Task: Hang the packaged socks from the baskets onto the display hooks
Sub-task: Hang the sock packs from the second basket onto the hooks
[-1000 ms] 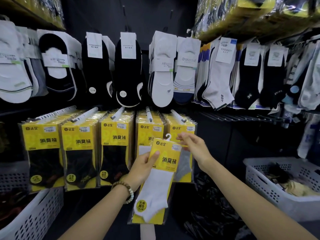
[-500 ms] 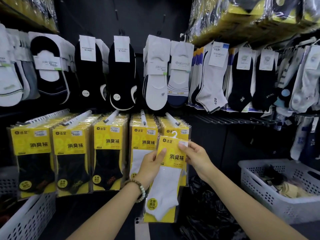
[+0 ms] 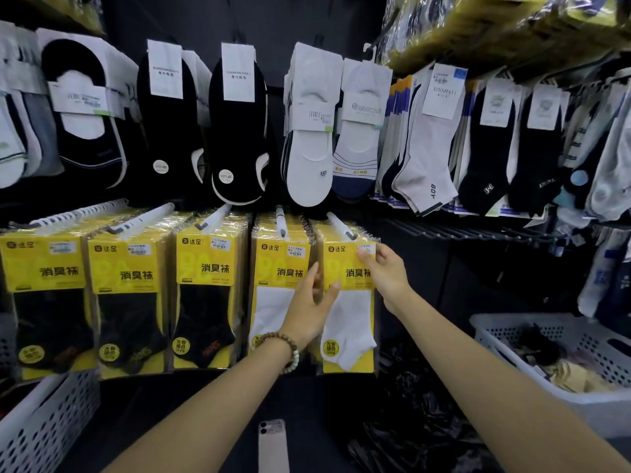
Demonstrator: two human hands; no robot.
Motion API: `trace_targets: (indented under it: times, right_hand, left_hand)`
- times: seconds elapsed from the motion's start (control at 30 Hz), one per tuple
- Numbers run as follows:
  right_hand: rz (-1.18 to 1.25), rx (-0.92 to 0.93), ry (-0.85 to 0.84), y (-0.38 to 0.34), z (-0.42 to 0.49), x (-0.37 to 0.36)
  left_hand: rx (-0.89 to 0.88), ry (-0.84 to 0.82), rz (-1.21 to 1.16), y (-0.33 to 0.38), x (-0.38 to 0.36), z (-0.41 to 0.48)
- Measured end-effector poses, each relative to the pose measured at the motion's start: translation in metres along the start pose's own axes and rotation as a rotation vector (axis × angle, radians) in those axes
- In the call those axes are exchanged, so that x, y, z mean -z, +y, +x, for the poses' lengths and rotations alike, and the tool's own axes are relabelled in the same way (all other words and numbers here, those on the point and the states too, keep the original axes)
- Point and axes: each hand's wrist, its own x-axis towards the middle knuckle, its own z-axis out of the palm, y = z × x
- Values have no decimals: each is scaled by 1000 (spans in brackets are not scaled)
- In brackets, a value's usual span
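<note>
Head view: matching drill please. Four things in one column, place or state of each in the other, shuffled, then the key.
Things
1. left hand
2. right hand
3. phone
4. right-side basket

Place or state
A. bottom centre, between the forearms, back up
B. pinches the top right corner of the rightmost yellow pack
C. holds loose packs not yet hung
D. at that pack's left edge, thumb on its front

Pairs: 1-D, 2-B, 3-A, 4-C
</note>
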Motion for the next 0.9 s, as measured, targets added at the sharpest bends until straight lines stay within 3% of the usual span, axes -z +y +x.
trace_targets:
  times: [0.17, 0.3, 0.43, 0.6, 0.67, 0.8, 0.9]
  right_hand:
    - [-182, -73, 187, 16, 4, 2]
    - [-326, -83, 232, 36, -26, 21]
    - [-413, -223, 45, 83, -98, 46]
    - [-716, -583, -478, 169, -218, 72]
    - [-871, -693, -615, 206, -258, 78]
    - [-951, -892, -670, 246, -311, 88]
    - [-975, -837, -619, 264, -327, 98]
  left_hand:
    - [38, -26, 72, -12, 8, 5]
    - [68, -69, 140, -30, 20, -24]
    - [150, -109, 183, -71, 29, -79]
    - [396, -254, 95, -152, 14, -182]
    - [498, -302, 24, -190, -2, -227]
    - [671, -351, -14, -253, -37, -305]
    - [768, -428, -80, -285, -64, -334]
